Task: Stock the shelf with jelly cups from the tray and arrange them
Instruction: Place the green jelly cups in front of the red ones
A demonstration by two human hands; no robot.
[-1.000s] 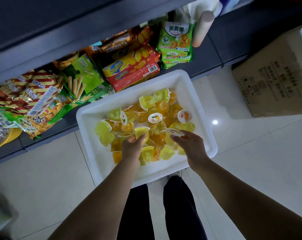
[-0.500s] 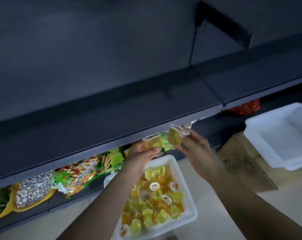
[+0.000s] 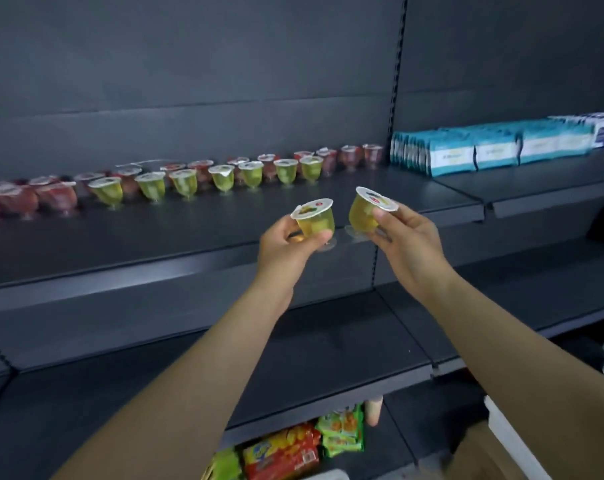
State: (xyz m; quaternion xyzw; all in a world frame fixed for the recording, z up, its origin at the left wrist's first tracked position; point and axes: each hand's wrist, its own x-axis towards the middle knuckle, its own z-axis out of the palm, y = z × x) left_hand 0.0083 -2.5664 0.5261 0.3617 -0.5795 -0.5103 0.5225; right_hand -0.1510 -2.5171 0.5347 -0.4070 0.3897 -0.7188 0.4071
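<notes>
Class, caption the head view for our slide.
Each hand, left hand and right hand, holds a yellow jelly cup before the shelf.

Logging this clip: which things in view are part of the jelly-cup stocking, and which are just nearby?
Job: left hand and right hand, each holding a yellow jelly cup; shelved cup rows; shelf.
Nearby: blue-white packs; snack packets.
</notes>
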